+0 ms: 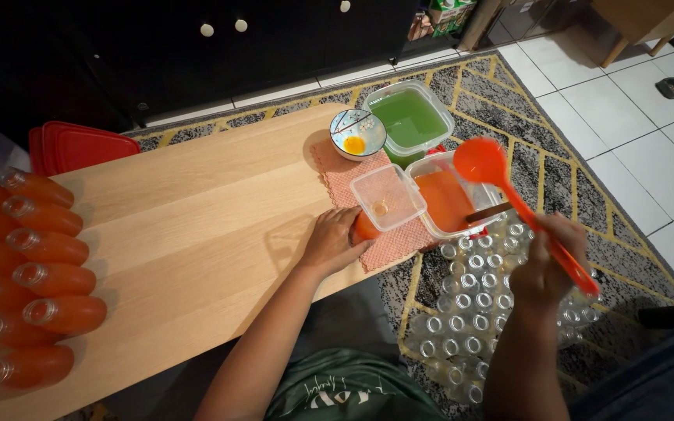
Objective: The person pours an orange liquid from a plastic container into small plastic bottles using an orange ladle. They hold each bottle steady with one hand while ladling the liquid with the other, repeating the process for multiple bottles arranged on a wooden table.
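Holding a red ladle [484, 162] up over the tubs, the right hand [549, 265] has its grip closed tight around the long handle. The left hand [331, 242] rests on the table [196, 234], fingers curled around an orange bottle [366, 228] that sits just under a small clear tub [388, 197]. That grip looks closed on the bottle.

To do this well, I think the ladle should stay level so nothing drips. The left hand should keep the bottle still and upright. Going slowly would help, because the bottle's mouth looks small.

A big clear tub [446, 201] has orange drink in it. It sits on a pink mat [352, 183], right by the table's edge. Behind it is another tub [409, 117] full of green drink. A little bowl [357, 134] beside that has something yellow in it. The small clear tub looks nearly empty.

On the left of the table lie many full bottles [37, 281] of orange drink, all on their sides in a row. Red lids [79, 146] are stacked behind them. Down on the rug [509, 93] stand lots of empty bottles [470, 312], packed close together.
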